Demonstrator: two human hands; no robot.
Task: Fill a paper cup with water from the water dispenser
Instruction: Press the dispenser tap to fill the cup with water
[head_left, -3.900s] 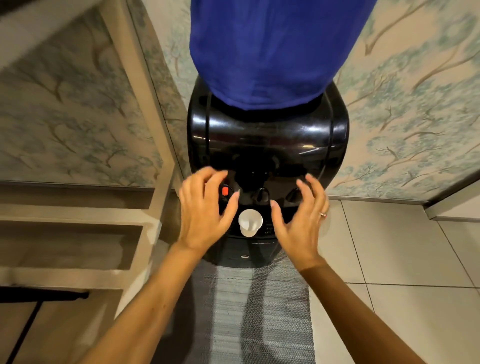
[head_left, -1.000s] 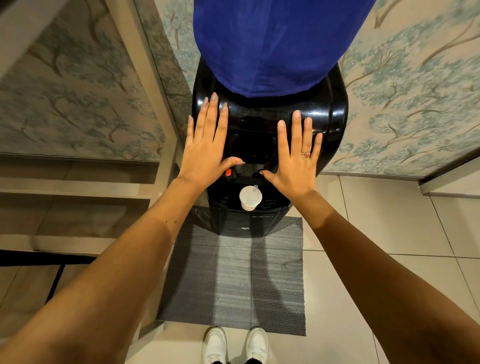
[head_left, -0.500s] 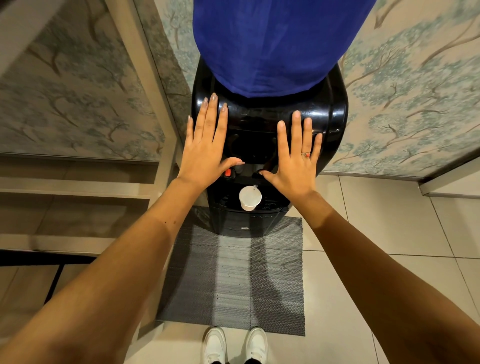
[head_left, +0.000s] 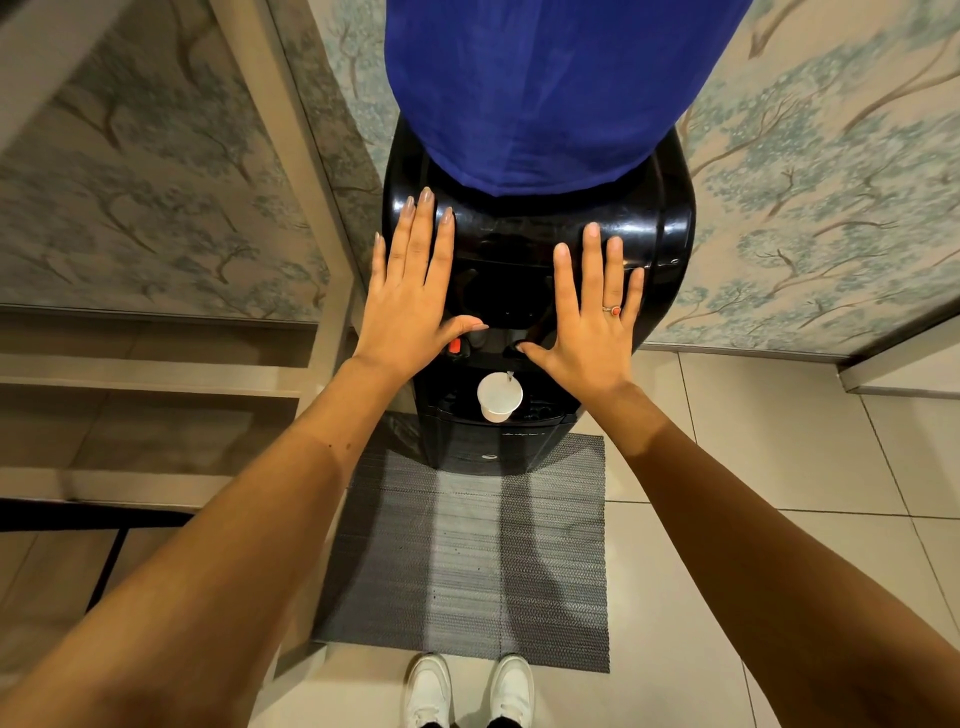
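A white paper cup (head_left: 499, 397) stands upright on the drip tray of the black water dispenser (head_left: 667, 228), under the middle tap. A blue cover (head_left: 545, 88) wraps the bottle on top. My left hand (head_left: 413, 291) is held flat with fingers spread, over the dispenser's left front. My right hand (head_left: 589, 317), with a ring on it, is held the same way over the right front. Neither hand holds anything or touches the cup. A red tap lever (head_left: 455, 345) shows just below my left thumb.
A grey ribbed mat (head_left: 467, 566) lies on the tiled floor in front of the dispenser. My white shoes (head_left: 470, 691) stand at its near edge. A beige shelf frame (head_left: 291, 156) rises on the left, and patterned wallpaper covers both walls.
Since 3.9 s ago I have stepped back and both hands rose from beside the cup to the dispenser's front. Over the last second nothing visibly moved.
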